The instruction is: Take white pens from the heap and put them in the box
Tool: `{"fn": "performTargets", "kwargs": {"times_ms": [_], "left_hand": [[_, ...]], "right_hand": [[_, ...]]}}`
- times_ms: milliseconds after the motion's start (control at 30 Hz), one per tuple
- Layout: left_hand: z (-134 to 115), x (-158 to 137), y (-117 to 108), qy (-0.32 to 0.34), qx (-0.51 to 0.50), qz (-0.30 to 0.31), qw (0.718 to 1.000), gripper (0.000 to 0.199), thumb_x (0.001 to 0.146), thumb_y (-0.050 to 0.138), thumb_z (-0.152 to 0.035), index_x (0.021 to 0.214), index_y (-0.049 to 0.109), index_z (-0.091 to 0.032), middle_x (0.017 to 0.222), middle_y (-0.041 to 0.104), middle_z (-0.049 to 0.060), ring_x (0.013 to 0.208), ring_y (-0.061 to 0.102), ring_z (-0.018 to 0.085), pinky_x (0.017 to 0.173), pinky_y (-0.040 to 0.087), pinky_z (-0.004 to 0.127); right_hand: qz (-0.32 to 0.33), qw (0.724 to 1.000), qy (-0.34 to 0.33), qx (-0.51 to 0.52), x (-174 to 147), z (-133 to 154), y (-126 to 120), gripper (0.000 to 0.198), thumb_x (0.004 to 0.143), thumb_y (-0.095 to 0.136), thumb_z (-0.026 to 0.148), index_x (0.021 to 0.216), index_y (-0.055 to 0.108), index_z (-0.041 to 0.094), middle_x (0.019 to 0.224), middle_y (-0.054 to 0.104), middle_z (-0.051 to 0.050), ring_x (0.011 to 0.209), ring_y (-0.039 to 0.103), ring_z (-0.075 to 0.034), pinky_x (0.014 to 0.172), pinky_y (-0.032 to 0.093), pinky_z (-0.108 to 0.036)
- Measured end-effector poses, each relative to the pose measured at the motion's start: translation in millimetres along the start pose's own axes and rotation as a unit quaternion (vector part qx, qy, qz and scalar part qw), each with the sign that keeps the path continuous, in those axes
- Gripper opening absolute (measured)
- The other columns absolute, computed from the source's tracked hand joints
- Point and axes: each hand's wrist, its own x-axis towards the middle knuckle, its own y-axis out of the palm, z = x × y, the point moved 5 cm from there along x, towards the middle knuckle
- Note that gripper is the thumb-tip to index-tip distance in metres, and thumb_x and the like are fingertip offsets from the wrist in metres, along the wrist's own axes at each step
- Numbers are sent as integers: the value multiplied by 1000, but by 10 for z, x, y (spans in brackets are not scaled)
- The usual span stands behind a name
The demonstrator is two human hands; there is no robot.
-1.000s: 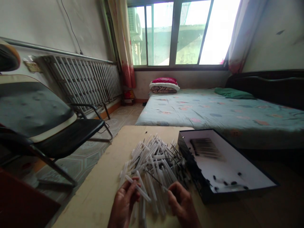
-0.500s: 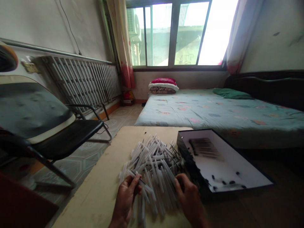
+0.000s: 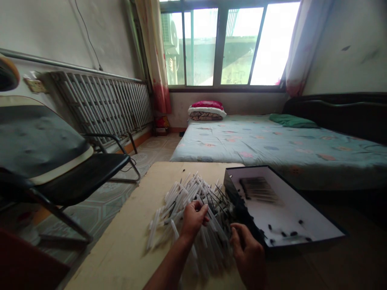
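Note:
A heap of thin, translucent white plastic tubes [image 3: 178,194] is spread on the table in front of me, with slim dark rods [image 3: 216,193] mixed in on its right side. My left hand [image 3: 195,219] is over the middle of the heap, thumb and fingers pinched together; whatever is between them is too small to make out. To its right, beside the heap and close to the box, my right hand [image 3: 247,247] has its thumb and forefinger closed together, and their contents cannot be made out either. Dark small pieces [image 3: 244,213] lie along the box's near left side.
A shallow white-lined box [image 3: 302,205] with dark edges holds a row of dark thin sticks [image 3: 258,190] and several small black pieces [image 3: 294,233]. The cream table [image 3: 121,241] stands before a bed [image 3: 229,139]. A black chair [image 3: 87,173] is at left.
My left hand has moved right and forward over the heap; the tube with a dark rod seen in it earlier no longer shows. My right hand has shifted slightly right.

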Motion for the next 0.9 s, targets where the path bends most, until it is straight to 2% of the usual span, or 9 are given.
{"fn": "performTargets", "kwargs": {"times_ms": [167,333,400,500,633,667,733,833,900], "left_hand": [[-12,190,401,-18,43,61,997,19,82,55,-28,72,58,-13,56,56,-6,41,51,6,40,44,20],[-68,224,426,-2,39,38,999,21,77,60,-25,93,60,-11,80,66,3,45,57,8,41,47,23],[-107,163,323,20,31,6,999,28,73,63,-26,95,61,-10,86,67,8,44,59,10,40,47,24],[-165,-30,97,54,20,-32,998,32,71,62,-32,94,63,-10,81,68,8,47,61,13,40,47,24],[-152,-379,-282,68,10,-68,995,32,70,61,-36,92,63,-12,75,68,7,48,60,14,36,44,22],[-122,-461,-385,67,10,-79,995,33,70,61,-37,92,64,-12,73,67,6,47,59,14,35,43,22],[-28,-605,-595,58,7,-115,992,34,66,65,-40,88,65,-14,65,66,4,42,55,13,33,40,21],[145,-771,-858,43,-4,-167,985,38,61,69,-44,86,67,-16,61,64,2,39,52,12,32,39,21],[234,-852,-970,43,-5,-190,981,42,59,70,-47,88,67,-16,61,65,2,38,50,11,32,38,21]], "right_hand": [[1,999,-3,48,-6,55,-2,20,84,43,40,88,57,26,74,66,-5,63,63,-25,60,48,-32],[-8,998,-26,54,-13,121,-56,20,84,42,39,87,56,26,74,65,-4,64,63,-24,61,49,-30],[-6,998,-29,46,-17,151,-130,22,85,41,39,87,56,25,71,64,-3,59,62,-22,59,48,-29],[-16,999,-34,28,78,189,-365,24,85,41,40,89,57,23,67,63,-2,54,61,-19,55,47,-25],[-41,996,-11,-78,568,75,-786,27,87,38,40,92,56,20,64,62,-1,53,60,-16,54,45,-23],[-22,992,2,-126,745,-5,-843,28,89,35,38,93,55,19,64,63,-1,53,60,-15,54,45,-23],[98,958,2,-271,1089,-216,-810,29,92,30,31,96,55,17,73,66,-4,59,63,-13,60,45,-22],[175,924,4,-341,1463,-588,-706,13,84,48,17,89,60,14,82,67,-8,81,64,-19,70,44,-27],[212,904,13,-372,1582,-825,-604,12,81,55,14,91,61,13,91,65,-8,88,61,-21,75,45,-32]]}}
